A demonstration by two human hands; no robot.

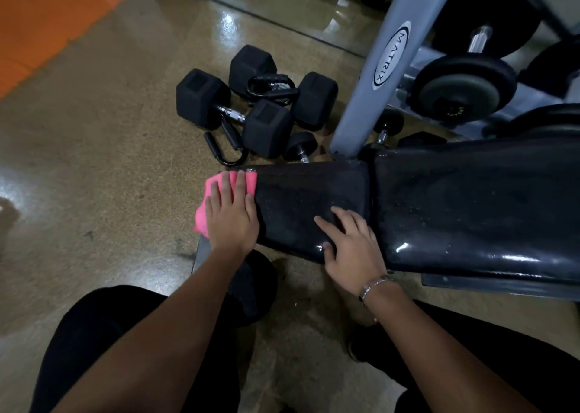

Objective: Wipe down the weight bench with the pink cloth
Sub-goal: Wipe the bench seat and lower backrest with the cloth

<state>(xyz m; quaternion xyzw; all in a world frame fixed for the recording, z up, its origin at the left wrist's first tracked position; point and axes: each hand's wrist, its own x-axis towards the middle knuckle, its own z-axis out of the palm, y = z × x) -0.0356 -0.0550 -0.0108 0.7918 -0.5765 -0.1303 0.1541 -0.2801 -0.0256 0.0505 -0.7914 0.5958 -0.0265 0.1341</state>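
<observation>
Glossy tan speckled floor [94, 161] lay open at left. Soft pink cloth [216, 182] hung over the left end edge of the black padded vinyl weight bench [301, 199], pressed under left hand [232, 215], fingers flat and straight (no curl seen). Black hexagonal rubber dumbbells [266, 127] crowded the far edge. Right hand [351, 246] rested spread, gripping nothing, at the seat's near edge. Grey metal upright [373, 77] stood behind.

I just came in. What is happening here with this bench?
A person is wiping a black weight bench. The left hand presses a pink cloth flat on the end of the seat pad, the cloth reaching past the edge. The right hand rests open on the same pad, near the back pad. Dumbbells lie on the floor behind.
</observation>
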